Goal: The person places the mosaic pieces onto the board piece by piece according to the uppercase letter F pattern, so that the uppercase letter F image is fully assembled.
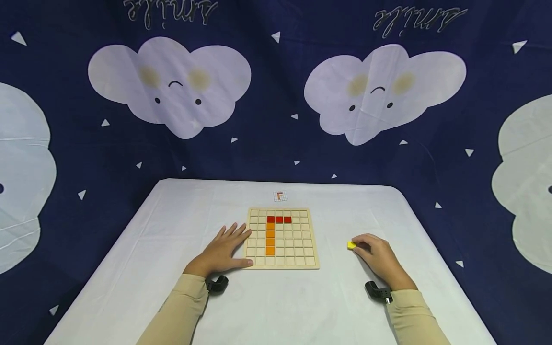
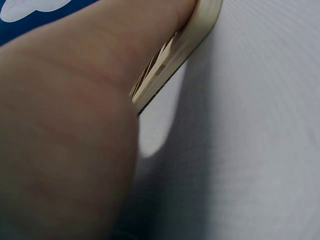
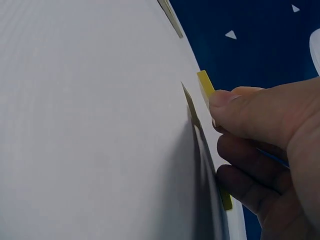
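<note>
A square wooden grid board [image 1: 297, 243] lies on the table, with three red tiles [image 1: 279, 219] in a row and several orange tiles [image 1: 270, 234] in a column beneath the leftmost red one. My left hand [image 1: 222, 251] rests spread at the board's left edge, its thumb at the near corner. In the left wrist view, that hand hides most of the board's side [image 2: 170, 65]. To the right of the board, my right hand [image 1: 377, 254] pinches a yellow tile [image 3: 205, 84] between thumb and index finger. Below those fingers, the right wrist view shows another yellow piece [image 3: 227, 201], partly hidden.
A small card [image 1: 280, 196] with a printed grid pattern lies beyond the board. White cloth covers the table [image 1: 284, 306]. Behind it hangs a dark blue curtain [image 1: 276, 158] with clouds and triangles. Each wrist wears a black device [image 1: 378, 291].
</note>
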A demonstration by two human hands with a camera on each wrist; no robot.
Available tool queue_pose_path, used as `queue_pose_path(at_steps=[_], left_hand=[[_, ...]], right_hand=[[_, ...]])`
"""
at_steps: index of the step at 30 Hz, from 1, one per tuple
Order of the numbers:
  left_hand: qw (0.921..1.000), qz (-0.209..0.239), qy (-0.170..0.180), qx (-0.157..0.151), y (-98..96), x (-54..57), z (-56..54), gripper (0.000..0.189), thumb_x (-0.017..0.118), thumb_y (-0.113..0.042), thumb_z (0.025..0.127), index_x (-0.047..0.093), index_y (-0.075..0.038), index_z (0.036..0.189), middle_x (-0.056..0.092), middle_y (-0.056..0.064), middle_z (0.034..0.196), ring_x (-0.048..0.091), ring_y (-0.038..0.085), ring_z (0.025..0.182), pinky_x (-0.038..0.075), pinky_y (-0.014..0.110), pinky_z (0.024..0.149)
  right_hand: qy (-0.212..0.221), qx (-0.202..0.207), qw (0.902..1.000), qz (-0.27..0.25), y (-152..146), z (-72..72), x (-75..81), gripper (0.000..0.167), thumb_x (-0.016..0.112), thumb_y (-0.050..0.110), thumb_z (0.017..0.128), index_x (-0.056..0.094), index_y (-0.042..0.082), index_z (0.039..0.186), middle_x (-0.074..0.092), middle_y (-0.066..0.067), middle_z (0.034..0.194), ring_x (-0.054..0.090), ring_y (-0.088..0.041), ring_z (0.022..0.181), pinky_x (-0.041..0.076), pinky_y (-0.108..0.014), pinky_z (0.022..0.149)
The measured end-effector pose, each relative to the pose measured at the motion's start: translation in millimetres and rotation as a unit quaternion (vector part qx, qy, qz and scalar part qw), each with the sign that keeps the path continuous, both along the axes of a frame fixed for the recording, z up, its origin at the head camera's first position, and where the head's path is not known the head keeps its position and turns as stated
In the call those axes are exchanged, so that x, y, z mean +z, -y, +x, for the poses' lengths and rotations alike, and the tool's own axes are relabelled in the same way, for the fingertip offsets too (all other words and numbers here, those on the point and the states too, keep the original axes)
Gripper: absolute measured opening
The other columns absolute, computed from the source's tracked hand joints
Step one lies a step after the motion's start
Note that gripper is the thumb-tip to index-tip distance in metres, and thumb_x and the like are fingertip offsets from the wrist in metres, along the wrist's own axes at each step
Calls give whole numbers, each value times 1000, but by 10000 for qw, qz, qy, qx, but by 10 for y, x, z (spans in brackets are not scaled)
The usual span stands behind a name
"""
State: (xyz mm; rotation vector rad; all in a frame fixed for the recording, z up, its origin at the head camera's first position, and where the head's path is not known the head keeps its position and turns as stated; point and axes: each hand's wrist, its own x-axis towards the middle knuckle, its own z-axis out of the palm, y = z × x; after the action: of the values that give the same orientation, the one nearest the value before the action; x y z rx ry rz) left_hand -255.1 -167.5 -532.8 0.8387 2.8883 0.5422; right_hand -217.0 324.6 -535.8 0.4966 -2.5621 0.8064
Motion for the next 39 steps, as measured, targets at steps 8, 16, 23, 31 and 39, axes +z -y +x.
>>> queue_pose_path(at_steps=[8, 16, 23, 31, 39], left_hand=[[9999, -98, -16, 39, 18, -46, -31, 106, 62, -81, 86, 35, -17, 167, 21, 7, 173, 10, 31, 159, 1, 51, 127], [10000, -47, -13, 33, 16, -46, -30, 105, 64, -79, 86, 36, -16, 166, 23, 8, 172, 11, 32, 159, 2, 53, 127], [10000, -13, -3, 35, 18, -58, -33, 107, 62, -81, 86, 36, -17, 166, 22, 7, 173, 9, 31, 159, 0, 51, 127], [10000, 41, -42, -1, 25, -67, -45, 106, 62, -82, 86, 36, -17, 166, 22, 6, 172, 10, 31, 159, 0, 52, 127], [10000, 22, -50, 16, 21, -49, -37, 106, 63, -81, 86, 37, -17, 166, 23, 7, 172, 10, 31, 159, 0, 52, 127]], right_hand=[[58, 235, 9997, -84, 118, -131, 26, 27, 84, -7, 84, 77, 3, 108, 75, -6, 106, 72, -27, 97, 57, -49, 86], [303, 490, 9981, -239, 317, -276, 62, 25, 84, -5, 87, 77, 3, 109, 75, -7, 109, 72, -27, 100, 57, -49, 90], [503, 597, 9964, -337, 478, -388, 97, 25, 83, -2, 89, 77, 3, 112, 74, -7, 111, 72, -25, 100, 58, -48, 89], [686, 704, 9943, -423, 660, -509, 129, 24, 82, -2, 90, 77, 4, 112, 74, -6, 111, 72, -21, 97, 59, -44, 88], [863, 837, 9914, -524, 893, -614, 166, 23, 81, 1, 92, 77, 5, 115, 73, -4, 113, 71, -19, 98, 58, -42, 89]])
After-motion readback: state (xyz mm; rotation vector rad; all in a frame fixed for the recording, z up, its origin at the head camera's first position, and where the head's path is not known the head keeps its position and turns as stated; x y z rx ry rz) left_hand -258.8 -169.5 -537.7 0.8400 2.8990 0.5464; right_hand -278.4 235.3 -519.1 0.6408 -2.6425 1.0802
